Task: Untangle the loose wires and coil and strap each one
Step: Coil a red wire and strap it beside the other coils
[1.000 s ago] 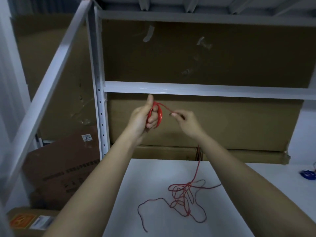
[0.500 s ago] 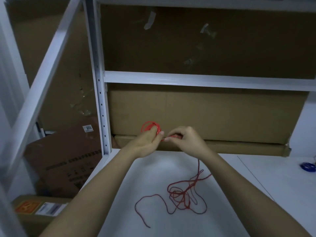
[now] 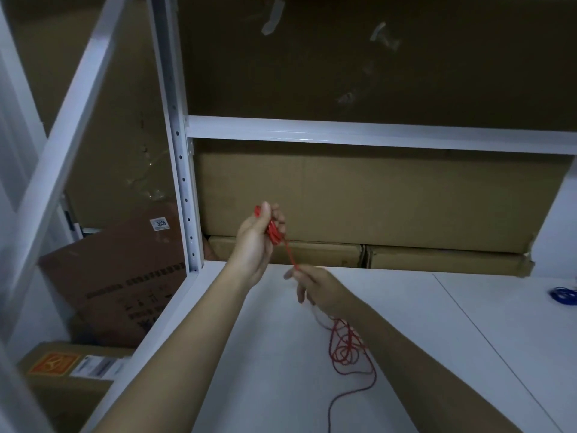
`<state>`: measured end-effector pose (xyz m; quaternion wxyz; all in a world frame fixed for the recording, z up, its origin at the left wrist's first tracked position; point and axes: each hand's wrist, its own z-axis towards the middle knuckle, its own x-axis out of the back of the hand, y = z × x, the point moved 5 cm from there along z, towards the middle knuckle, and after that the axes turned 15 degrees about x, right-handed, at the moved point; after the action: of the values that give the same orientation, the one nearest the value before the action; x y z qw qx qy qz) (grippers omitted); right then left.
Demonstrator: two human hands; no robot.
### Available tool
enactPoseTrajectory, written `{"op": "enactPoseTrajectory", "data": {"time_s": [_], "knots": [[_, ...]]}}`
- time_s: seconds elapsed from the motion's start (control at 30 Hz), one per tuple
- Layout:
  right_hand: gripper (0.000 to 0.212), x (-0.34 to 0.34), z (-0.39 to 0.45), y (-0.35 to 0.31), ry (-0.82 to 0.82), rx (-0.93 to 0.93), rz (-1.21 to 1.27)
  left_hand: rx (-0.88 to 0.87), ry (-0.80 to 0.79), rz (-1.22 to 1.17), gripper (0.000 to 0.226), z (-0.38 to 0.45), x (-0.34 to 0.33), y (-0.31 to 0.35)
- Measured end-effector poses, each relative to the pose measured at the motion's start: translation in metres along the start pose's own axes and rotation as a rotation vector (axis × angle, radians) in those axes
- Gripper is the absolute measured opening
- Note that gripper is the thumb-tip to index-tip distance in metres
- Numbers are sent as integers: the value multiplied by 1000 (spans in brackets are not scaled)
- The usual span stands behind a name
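Left hand [image 3: 256, 237]: raised above the table's back edge, fingers and thumb curled round a small coil [image 3: 272, 230] of red wire, the thumb pointing up.
Right hand [image 3: 315, 284]: lower and just to the right of the left, back toward the camera, thumb and forefinger pinching the wire; the other fingers hang loosely curled.
Wire between hands [image 3: 290, 256]: one taut red strand slants down from the coil to the right hand's pinch.
Loose wire [image 3: 346, 351]: below the right hand the strand runs down to a tangle of red loops lying on the table beside the right forearm; one tail trails toward the lower edge of the view.
Table [image 3: 281, 354]: white, flat, with a seam to a second white panel on the right.
Blue wire [image 3: 563, 294]: a small bundle at the far right edge of the table, well apart from the hands.
Shelf frame [image 3: 182, 189]: white metal upright with holes, and a white crossbar above the hands.
Boxes [image 3: 374, 195]: brown cardboard stacked behind the table; more cardboard leans on the floor at the left.
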<state>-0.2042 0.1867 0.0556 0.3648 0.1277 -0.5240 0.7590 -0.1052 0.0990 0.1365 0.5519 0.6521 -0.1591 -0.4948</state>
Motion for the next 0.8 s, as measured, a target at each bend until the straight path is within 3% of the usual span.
{"op": "enactPoseTrajectory", "data": {"time_s": [0.1,0.2,0.27,0.37,0.47,0.6,0.7,0.8], "knots": [[15,-12,-14,4,-103,13,-73,-151,241,655,18,5,7,-5],[9,-1,-17,-5,-48,67,-76,-152,177,1281,25,9,17,-25],[10,17,-15,-9,55,88,-86,-52,92,1432,36,8,28,-42],[12,36,-13,-11,84,89,-79,106,3,1472,60,-1,36,-64],[10,44,-7,-5,12,74,-210,139,-59,1424,49,-6,32,-66],[13,60,-10,20,-27,-57,-257,164,-73,1070,42,-9,26,-43],[18,58,-25,43,-118,-107,-365,78,-6,758,43,-10,20,-17],[20,49,-41,62,-182,-155,-454,10,47,698,41,-8,14,0]]}}
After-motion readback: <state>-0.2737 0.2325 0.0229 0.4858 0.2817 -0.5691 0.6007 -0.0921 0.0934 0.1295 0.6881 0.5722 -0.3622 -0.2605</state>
